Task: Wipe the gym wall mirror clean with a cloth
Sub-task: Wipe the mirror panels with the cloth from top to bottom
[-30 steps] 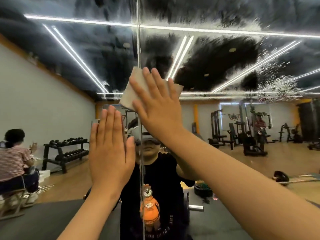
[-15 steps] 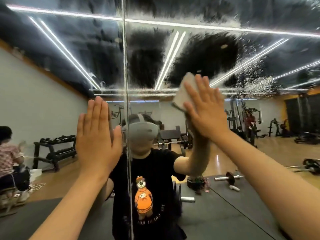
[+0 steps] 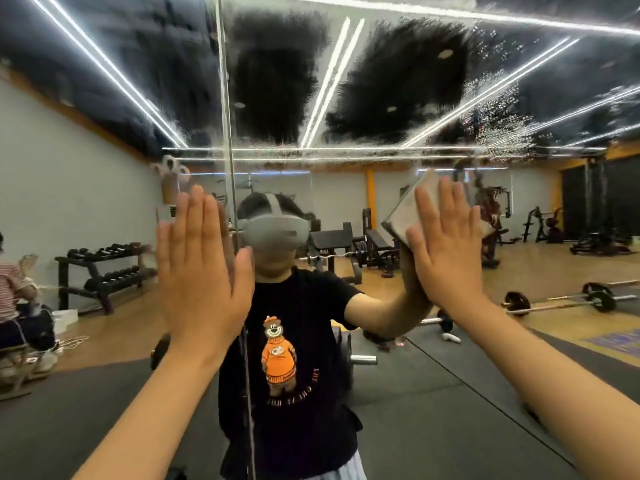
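The right hand [image 3: 446, 258] has slid the cloth [image 3: 410, 211] rightward, away from the mirror seam [image 3: 227, 133].

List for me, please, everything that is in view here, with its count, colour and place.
mirror: one, wet streaks and droplets across its top, fills the view
seam: one, silvery, vertical, left of centre
cloth: one, pale grey, on the glass, right of centre
dumbbell rack: one, black, reflected at left
weight benches: at least two, black, reflected at centre
barbells: at least two, black plates, reflected on the floor at right
seated person: one, striped top, reflected at left edge
headset: one, grey, on the wiper's reflection
T-shirt: one, black with orange bear, same reflection
left hand: one, held flat at the glass by the seam
right hand: one, flat, pressing the cloth
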{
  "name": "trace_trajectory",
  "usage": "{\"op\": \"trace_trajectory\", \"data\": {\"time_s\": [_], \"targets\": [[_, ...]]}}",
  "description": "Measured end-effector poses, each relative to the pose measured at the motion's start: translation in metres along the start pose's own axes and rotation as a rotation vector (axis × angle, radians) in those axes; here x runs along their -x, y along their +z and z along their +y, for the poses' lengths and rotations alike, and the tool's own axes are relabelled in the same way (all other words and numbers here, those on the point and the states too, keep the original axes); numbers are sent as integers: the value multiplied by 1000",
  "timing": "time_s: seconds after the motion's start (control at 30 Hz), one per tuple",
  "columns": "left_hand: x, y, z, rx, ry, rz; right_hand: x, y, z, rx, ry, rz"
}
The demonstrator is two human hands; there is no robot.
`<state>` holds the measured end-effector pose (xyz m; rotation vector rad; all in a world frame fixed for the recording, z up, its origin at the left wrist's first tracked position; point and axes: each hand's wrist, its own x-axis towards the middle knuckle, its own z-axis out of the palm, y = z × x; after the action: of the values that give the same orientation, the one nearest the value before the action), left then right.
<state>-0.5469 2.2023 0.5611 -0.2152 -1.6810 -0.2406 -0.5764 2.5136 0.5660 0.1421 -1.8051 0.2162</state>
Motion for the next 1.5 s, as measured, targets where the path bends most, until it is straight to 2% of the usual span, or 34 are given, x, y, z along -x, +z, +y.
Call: {"op": "trace_trajectory", "data": {"time_s": [0.1, 0.2, 0.3, 0.43, 0.67, 0.73, 0.83, 0.93, 1.07, 1.17, 1.27, 1.37, 1.5], "targets": [[37, 2, 16, 39, 22, -34, 53, 13, -2, 22, -85, -9], [63, 9, 13, -26, 31, -52, 98, 24, 5, 32, -176, -16], [75, 16, 7, -57, 24, -62, 114, 26, 10, 63, -227, -36], [78, 19, 6, -67, 37, -56, 78, 17, 7, 82, -275, -54], [79, 19, 4, -63, 35, -53, -89, -17, -25, 85, -164, 8], [79, 19, 4, -66, 37, -49, -101, -16, -39, 61, -97, 53], [79, 21, 3, -68, 39, -35, -73, -3, -65, 29, -64, 114], [80, 21, 3, -75, 42, -21, -10, 13, -85, 20, -203, 64], [80, 21, 3, -75, 46, -27, 74, 30, -85, 82, -560, -41], [79, 20, 3, -69, 42, -30, 73, 30, -65, 134, -795, -75], [79, 20, 2, -74, 45, -40, 46, 24, -50, 176, -911, -87], [79, 20, 3, -73, 41, -43, 10, 14, -47, 192, -865, -49], [79, 20, 2, -66, 31, -60, -65, -2, -55, 168, -595, 22]]}}
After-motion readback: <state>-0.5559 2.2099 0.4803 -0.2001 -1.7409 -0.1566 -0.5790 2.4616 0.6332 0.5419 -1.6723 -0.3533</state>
